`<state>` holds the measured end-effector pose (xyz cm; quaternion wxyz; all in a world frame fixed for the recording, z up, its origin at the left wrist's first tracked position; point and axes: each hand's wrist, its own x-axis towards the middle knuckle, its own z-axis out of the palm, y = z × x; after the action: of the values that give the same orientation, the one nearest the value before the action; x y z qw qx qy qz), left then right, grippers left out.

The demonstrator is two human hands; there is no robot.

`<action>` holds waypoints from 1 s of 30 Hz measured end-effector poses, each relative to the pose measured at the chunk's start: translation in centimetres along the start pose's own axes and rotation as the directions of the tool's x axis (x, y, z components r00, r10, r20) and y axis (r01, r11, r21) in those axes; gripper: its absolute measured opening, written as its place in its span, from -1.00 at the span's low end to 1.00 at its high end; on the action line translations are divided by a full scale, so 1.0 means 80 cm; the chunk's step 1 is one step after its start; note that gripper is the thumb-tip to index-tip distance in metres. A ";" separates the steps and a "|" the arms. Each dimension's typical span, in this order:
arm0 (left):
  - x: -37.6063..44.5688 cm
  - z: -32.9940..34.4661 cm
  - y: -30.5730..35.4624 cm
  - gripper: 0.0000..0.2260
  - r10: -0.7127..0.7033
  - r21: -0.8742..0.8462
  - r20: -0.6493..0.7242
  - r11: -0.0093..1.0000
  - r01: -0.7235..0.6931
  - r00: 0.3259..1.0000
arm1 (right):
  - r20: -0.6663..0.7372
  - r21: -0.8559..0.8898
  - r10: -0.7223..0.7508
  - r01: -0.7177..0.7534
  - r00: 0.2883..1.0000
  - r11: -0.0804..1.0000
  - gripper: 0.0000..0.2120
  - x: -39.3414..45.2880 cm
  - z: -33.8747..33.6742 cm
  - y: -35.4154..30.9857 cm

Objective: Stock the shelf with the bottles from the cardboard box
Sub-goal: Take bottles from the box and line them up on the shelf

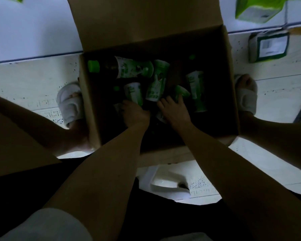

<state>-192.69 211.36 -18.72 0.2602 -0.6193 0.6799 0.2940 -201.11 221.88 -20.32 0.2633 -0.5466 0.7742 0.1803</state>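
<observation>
In the head view, both hands were down inside the cardboard box [229,70]. The left hand [135,113] curled over bottles [156,80] near the box's near wall; whether it gripped one could not be told. The right hand [174,110] lay spread, fingertips on a green-labelled bottle. The bottles lay jumbled and dark, so a hasty grab might slip or knock neighbours.

The fingertips of both hands [153,112] are buried in shadow among the bottles [156,80], so no grip can be judged. Bottle labels are blurred beyond reading. The box [87,105] flap is cut off at the top edge.
</observation>
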 end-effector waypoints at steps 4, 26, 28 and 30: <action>0.000 0.000 -0.002 -0.26 0.005 -0.048 0.042 0.999 -0.003 0.999 | -0.051 -0.139 -0.022 0.014 0.998 0.990 -0.48 -0.003 -0.003 0.006; -0.095 -0.106 -0.068 -0.43 0.323 -0.730 0.490 0.660 0.179 0.810 | 0.074 0.992 0.406 -0.109 0.911 0.064 -0.44 -0.113 -0.103 0.027; -0.106 -0.126 -0.072 -0.40 0.401 -0.787 0.445 0.602 0.136 0.801 | 0.059 0.998 0.380 -0.053 0.923 -0.027 -0.48 -0.129 -0.126 0.022; -0.113 -0.143 -0.074 -0.27 0.459 -0.839 0.379 0.537 0.089 0.803 | 0.027 0.997 0.359 0.001 0.933 -0.078 -0.47 -0.139 -0.147 0.016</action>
<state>-185.84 208.98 -4.74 0.0915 -0.4712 0.4175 0.7715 -201.84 223.99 -4.21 0.4494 -0.0933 0.7532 -0.4712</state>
